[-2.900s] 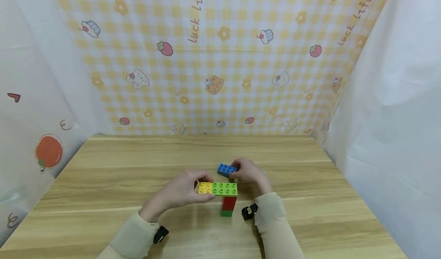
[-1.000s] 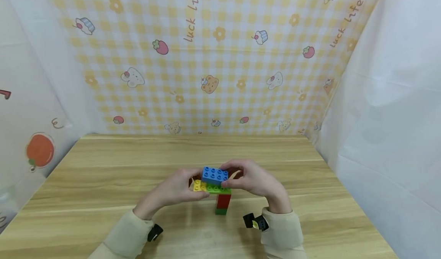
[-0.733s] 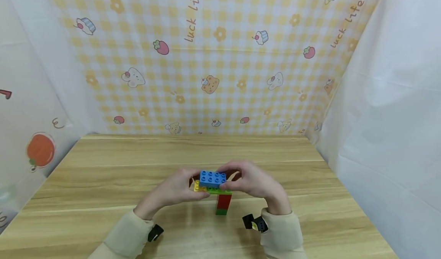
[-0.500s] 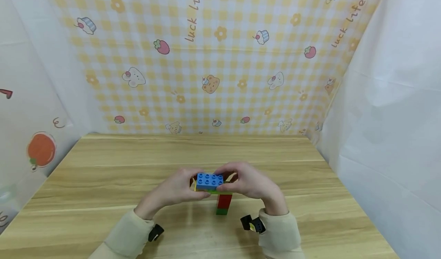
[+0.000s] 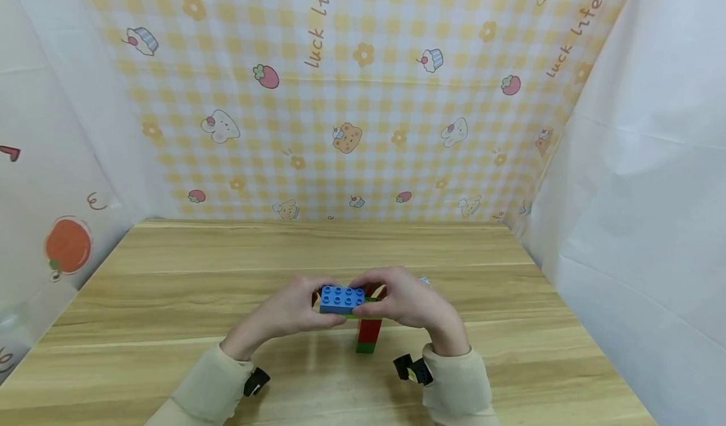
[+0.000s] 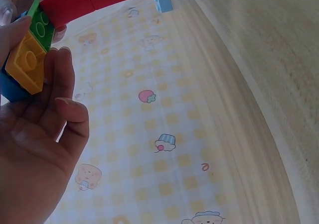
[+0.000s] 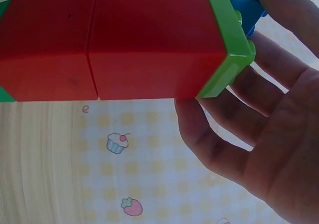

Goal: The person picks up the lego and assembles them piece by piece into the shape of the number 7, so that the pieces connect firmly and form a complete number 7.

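Wood-grain table (image 5: 227,249): brick tower (image 5: 369,330) upright on green base (image 5: 365,348), light-blue piece (image 6: 163,2) farther back.

Before you, your wood-grain bench (image 5: 227,249) runs back to a yellow-and-white checked cloth (image 5: 317,108), printed with flowers (image 5: 363,54), strawberries (image 5: 266,76), cupcakes (image 5: 432,60) and the words "luck life" (image 5: 319,19). On your left hangs a white sheet (image 5: 45,104) bearing a red fruit print (image 5: 69,245); on your right, a pale, creased one (image 5: 641,193). You have soft light, with a faint sheen on the bench's near part.
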A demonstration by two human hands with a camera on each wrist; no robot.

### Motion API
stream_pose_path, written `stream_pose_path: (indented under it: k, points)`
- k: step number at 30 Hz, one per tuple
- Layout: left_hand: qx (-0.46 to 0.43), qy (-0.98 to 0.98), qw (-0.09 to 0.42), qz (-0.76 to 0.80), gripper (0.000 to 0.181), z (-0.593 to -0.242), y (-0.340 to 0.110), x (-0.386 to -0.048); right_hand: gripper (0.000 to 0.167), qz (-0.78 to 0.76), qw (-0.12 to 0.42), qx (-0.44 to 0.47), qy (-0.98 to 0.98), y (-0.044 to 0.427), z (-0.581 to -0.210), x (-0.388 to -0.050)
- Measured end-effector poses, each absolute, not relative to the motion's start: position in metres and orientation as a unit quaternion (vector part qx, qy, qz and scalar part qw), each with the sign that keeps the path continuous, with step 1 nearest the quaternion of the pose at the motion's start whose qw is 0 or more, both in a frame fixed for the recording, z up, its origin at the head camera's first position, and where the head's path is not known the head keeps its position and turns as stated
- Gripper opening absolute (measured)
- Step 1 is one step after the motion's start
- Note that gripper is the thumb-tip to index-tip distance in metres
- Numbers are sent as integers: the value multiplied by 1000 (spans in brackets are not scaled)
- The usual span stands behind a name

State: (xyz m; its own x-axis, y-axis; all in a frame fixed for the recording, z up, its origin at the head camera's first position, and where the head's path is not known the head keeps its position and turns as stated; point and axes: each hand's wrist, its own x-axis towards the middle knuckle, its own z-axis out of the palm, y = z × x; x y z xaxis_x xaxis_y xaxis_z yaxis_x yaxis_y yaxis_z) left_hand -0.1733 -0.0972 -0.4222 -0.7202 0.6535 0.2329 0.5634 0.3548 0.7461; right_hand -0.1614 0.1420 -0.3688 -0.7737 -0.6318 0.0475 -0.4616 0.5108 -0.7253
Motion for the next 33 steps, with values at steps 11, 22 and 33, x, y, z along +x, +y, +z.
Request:
stream_pose_path:
  k: [11,22,33]
  points:
    - [358,814,67,452,38,-423,-99,-174,29,-384,112,-304,865,138,-367,-160]
    - [360,813,57,453,37,-425,-99,-174,26,-393,106,-315,857,141,-373,-159]
    - [359,812,66,456,41,-420,-96,-170,55,-384,51,-379,840,149,-388,-154]
